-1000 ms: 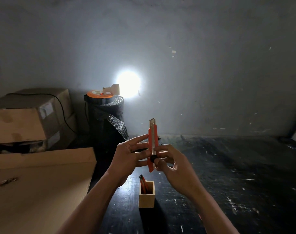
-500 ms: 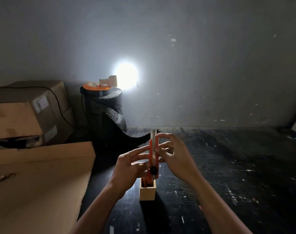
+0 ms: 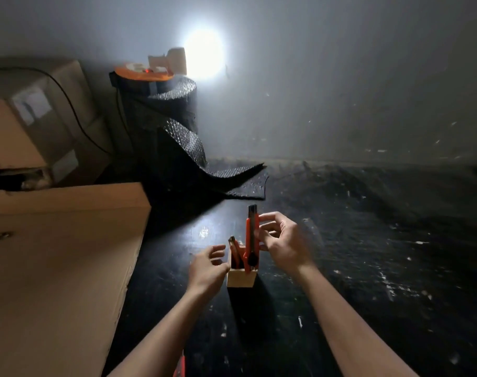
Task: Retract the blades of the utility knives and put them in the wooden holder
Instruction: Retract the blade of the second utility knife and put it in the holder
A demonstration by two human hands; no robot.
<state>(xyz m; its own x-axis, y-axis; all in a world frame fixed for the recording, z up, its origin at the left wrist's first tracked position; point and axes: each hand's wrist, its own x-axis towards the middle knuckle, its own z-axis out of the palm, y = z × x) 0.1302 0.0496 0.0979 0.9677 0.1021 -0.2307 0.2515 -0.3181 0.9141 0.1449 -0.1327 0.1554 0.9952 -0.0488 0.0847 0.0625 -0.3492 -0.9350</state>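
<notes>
Head view: orange snap-off utility knife (image 3: 251, 240) stands in small square wooden holder (image 3: 241, 278), right hand (image 3: 282, 242) pinching its top. Left hand (image 3: 208, 269) open, touching holder. Risk: a tilted release could tip the light holder.

A small square wooden holder (image 3: 240, 278) of pale wood stands upright on the dark surface, near the middle of the scene. An orange utility knife (image 3: 251, 240) stands almost upright in its right part, lower end inside, with a black round knob low on the body and a dark tip at the top. Another orange knife (image 3: 235, 251) leans in the left part, much lower, its tip pointing up and to the left.
</notes>
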